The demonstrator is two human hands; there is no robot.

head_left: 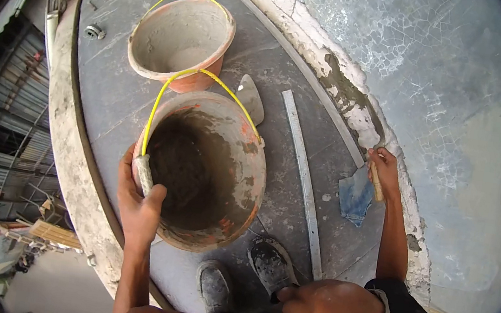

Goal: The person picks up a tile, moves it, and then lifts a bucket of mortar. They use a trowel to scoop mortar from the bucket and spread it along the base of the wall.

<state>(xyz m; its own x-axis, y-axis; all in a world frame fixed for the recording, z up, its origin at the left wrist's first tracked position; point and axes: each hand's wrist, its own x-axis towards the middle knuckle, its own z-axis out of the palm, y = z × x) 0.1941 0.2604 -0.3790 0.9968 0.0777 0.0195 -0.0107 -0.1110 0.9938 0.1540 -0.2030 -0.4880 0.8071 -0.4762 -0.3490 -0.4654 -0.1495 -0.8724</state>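
Note:
My left hand (141,195) is closed on the rim of a bucket (248,175), thumb over the edge. The bucket is tilted toward me, with a yellow handle and wet grey mortar (188,167) inside. My right hand (384,169) grips the wooden handle of a trowel (377,182) at the foot of the wall. Its blade is seen edge-on and hard to make out, close to a patch of wet mortar (344,83). Below that hand, a piece of blue denim (355,197) lies on the floor.
Behind the first stands a second mortar-crusted bucket (181,35). A grey pointed blade (251,99) lies between the buckets and a long metal bar (303,177). The cracked wall (435,118) rises at right. A low ledge (77,113) edges the floor at left, with a drop beyond.

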